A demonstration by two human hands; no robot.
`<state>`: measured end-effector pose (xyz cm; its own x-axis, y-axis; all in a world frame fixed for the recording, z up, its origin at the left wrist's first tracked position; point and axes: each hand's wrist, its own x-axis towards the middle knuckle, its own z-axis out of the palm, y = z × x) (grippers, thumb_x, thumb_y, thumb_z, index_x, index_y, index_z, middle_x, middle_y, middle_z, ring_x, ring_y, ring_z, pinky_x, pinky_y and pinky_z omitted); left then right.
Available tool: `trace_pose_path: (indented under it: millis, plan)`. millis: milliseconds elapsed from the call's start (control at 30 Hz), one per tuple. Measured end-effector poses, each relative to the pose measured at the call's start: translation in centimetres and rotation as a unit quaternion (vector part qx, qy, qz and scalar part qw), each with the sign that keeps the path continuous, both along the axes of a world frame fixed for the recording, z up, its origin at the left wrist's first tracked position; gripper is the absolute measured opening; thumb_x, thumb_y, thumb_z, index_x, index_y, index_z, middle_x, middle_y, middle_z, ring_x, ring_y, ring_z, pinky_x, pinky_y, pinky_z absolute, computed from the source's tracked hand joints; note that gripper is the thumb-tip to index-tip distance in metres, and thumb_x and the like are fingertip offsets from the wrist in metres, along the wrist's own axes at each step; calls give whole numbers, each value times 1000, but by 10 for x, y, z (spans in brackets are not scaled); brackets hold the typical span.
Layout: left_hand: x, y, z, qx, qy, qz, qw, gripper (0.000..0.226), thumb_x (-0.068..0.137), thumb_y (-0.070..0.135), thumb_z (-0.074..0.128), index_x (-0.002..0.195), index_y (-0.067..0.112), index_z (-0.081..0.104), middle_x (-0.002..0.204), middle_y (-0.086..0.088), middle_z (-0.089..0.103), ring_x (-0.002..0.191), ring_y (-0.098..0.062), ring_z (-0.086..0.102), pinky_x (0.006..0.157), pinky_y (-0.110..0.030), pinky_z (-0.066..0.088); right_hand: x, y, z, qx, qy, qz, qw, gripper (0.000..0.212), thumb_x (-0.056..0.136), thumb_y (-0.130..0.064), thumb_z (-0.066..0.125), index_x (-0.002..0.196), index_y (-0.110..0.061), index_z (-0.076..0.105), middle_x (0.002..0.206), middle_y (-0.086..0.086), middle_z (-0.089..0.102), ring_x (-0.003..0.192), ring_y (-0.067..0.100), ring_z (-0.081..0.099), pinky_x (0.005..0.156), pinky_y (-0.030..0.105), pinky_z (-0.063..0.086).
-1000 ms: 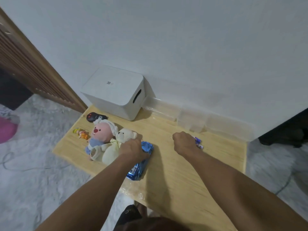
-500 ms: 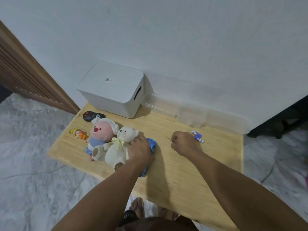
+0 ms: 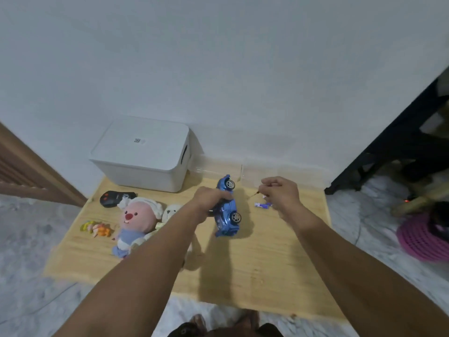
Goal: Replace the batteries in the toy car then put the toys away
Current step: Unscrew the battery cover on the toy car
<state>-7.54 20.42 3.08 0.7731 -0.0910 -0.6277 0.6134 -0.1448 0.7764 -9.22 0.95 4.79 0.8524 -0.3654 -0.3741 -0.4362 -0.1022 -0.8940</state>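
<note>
Since half a second ago the left hand [image 3: 211, 198] has lifted the blue car [image 3: 227, 207] off the table [image 3: 267, 263] and turned it on its side, wheels toward 3 o'clock; then it lay flat under the palm beside the plush toys. The right hand [image 3: 281, 193] has risen too and now pinches a thin tool [image 3: 254, 194], likely a small screwdriver, its tip pointing toward the car from 3 o'clock without touching it. The left hand's fingers are curled round the car's middle, which hangs above the table centre.

Two batteries [image 3: 262, 205] lie on the table just under the right hand, at the car's 3 o'clock. The left forearm crosses over the white bear [image 3: 171, 210] and hides most of it; the pink plush [image 3: 137, 220] lies against the bear at its 9 o'clock. A small figure [image 3: 96, 228] lies at 9 o'clock of the plush, and a black remote [image 3: 114, 198] at its 11 o'clock.

A white box [image 3: 143, 154] with its lid on stands at the table's 11 o'clock corner by the wall; its contents are hidden. Clear bins [image 3: 267, 171] line the wall at 12 to 1 o'clock; I cannot tell what they hold.
</note>
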Motion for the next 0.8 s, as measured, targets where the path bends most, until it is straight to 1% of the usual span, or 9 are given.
trace_pose_path:
  millis: [33,100,167,233,333,467,600,700,800]
  plan:
    - [2,4,5,-53,17,11,998,25,76,14,72,97,4,63,83,-10,63,74,-26,59,71,-36,51,-1,1,8,18,-9,-17,1000,20,77,-3,72,96,-10,70,83,6,67,64,18,55,55,24,47]
    - [4,12,15,-147,41,26,988,18,80,16,63,96,8,59,84,-10,58,75,-27,57,68,-35,50,-2,5,20,41,-34,-40,998,26,78,-3,73,102,-7,65,81,8,67,66,20,60,66,31,55]
    - [6,17,20,-221,54,49,972,25,76,18,57,98,8,57,89,-12,60,77,-29,59,66,-33,50,-3,13,28,63,-66,-49,995,30,79,-1,73,103,-5,56,83,14,70,71,24,68,78,41,58]
    - [7,18,26,-276,56,70,957,35,72,20,56,104,7,57,97,-14,63,82,-31,60,71,-35,51,-4,23,37,69,-100,-43,992,28,81,0,71,100,-6,51,85,19,70,70,24,71,76,40,60]
    - [8,17,37,-309,34,72,948,36,73,17,54,108,10,60,105,-15,61,84,-31,60,74,-37,53,0,36,51,19,-148,-28,988,24,80,-2,71,89,-12,51,76,18,70,71,25,72,73,36,61]
    - [9,12,52,-274,6,62,960,28,79,16,49,102,6,62,95,-15,65,78,-30,61,71,-35,53,13,43,67,-63,-194,-12,979,22,77,-11,73,80,-21,54,66,5,71,73,22,71,77,43,59]
    - [13,0,64,-201,-61,83,974,37,87,17,45,119,3,57,101,-18,66,78,-29,62,67,-34,54,20,43,83,-91,-261,7,961,22,77,-9,73,79,-23,56,75,5,70,71,17,70,75,35,57]
    - [17,-11,71,-141,-132,111,975,42,90,12,44,131,22,48,106,-14,66,76,-27,63,63,-35,54,24,37,93,-120,-308,24,944,18,78,-7,73,84,-17,60,74,-4,66,67,3,63,70,21,54]
    - [15,-21,80,-109,-173,87,975,60,92,9,39,141,44,34,100,0,63,68,-23,57,54,-28,48,30,28,100,-127,-332,33,934,17,78,-5,74,85,-15,62,72,-9,65,66,-1,61,69,18,53]
